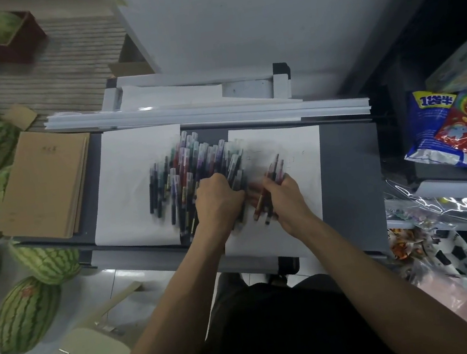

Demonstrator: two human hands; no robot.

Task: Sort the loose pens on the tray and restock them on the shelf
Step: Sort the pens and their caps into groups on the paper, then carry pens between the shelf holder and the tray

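Left grip (218, 198) curls round pens (183, 168) in the pile; at its 3 o'clock, right grip (283, 195) clutches a bundle (275, 168).

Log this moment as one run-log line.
phase: sorting | left hand: grips into pile of mixed-colour plastic pens | right hand: holds small bundle of reddish pens | under: white paper sheet, grey tray
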